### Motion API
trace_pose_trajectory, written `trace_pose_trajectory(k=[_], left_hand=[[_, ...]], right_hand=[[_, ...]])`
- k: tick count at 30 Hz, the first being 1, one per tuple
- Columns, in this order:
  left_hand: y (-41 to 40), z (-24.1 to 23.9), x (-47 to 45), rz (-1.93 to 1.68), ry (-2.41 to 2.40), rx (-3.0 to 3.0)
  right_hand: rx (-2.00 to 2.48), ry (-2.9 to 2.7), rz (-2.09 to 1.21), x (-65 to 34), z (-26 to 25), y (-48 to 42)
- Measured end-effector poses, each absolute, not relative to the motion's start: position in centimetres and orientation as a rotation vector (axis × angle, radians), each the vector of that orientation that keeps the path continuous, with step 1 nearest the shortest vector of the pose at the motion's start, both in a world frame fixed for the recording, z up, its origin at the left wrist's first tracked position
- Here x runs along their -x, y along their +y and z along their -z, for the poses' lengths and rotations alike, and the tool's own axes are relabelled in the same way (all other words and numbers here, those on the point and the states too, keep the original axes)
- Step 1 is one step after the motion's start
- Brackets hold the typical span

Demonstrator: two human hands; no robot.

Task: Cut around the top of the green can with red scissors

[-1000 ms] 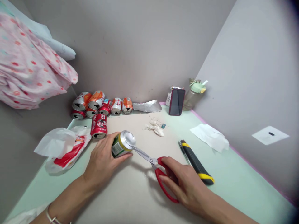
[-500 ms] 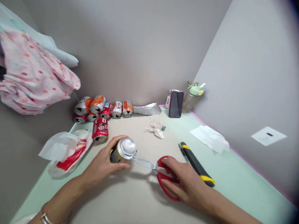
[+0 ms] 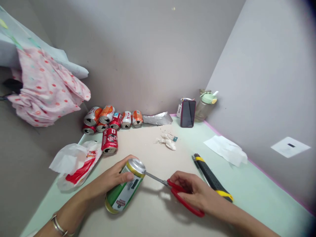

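My left hand (image 3: 120,174) is wrapped round a green and silver drink can (image 3: 125,191), held tilted over the table with its silver end up and leaning right. In my right hand (image 3: 191,189) are red-handled scissors (image 3: 182,197), with fingers through the loops. The blade tips meet the can's side just under the silver rim; how deep they reach I cannot see. Beyond my left hand stands a red cola can (image 3: 110,141). To the right of my right hand lies a black and yellow utility knife (image 3: 212,177).
Several drink cans (image 3: 106,115) are stacked along the back wall beside a cut metal sheet (image 3: 158,118). A phone (image 3: 188,114), a bottle (image 3: 205,103), crumpled tissue (image 3: 168,142), white paper (image 3: 225,149) and a plastic bag (image 3: 79,168) surround the work area.
The green can has tipped so its printed side now shows, and the scissors have turned with their handles lower and further right. The view has shifted slightly.
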State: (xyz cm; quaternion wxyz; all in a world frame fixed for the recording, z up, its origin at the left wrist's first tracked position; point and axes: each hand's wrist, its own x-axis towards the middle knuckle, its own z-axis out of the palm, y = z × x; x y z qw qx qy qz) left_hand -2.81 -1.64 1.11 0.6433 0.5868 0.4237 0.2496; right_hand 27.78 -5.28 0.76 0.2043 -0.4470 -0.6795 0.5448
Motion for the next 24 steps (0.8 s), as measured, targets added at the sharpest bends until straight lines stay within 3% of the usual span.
trace_pose_trajectory(k=[7,17,20,24], left_hand=[[-1.4,-0.8,1.7,-0.679,1.098,-1.447],[-1.4,0.3,2.2,-0.547,1.066,-1.322],[-1.3,0.1,1.8,-0.734,1.199,-1.435],[-0.5,-0.4,2.4,-1.298,1.54,-1.619]], right_hand=[[1.348,-1.971,-1.172,-27.8,0.1,-5.4],[1.167,-1.874,-1.567,-27.8,-0.9,-5.2],[1.179,-1.809,-1.561,-27.8,-0.5,-5.0],[1.208,-1.733,-1.544,-27.8,-0.1,-4.9]])
